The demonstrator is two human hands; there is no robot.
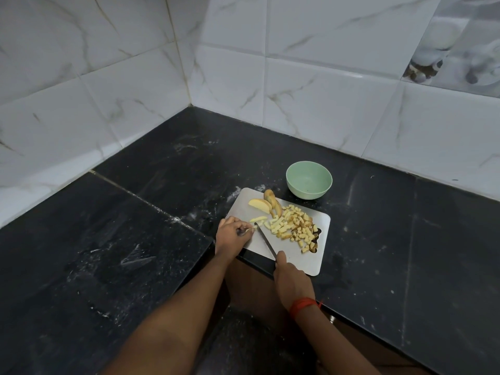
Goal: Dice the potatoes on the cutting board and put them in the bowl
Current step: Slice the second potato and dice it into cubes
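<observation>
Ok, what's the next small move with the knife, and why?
Probably press the knife down through the potato strip the left hand pinches: the blade sits right beside it, and uncut slices remain, so the empty green bowl can wait.

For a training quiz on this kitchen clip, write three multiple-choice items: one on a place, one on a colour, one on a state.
1. Where does the round pale green bowl stand? A) just beyond the grey rectangular cutting board B) on the board C) at the counter's front edge
2. What colour is the stone countertop? A) white B) black C) red
3. What does the bowl hold? A) diced potato B) water C) nothing
Answers: 1 A, it sits past the board's far edge. 2 B, the slab is dark. 3 C, its inside is bare; the pale yellow potato dice lie on the board.
</observation>
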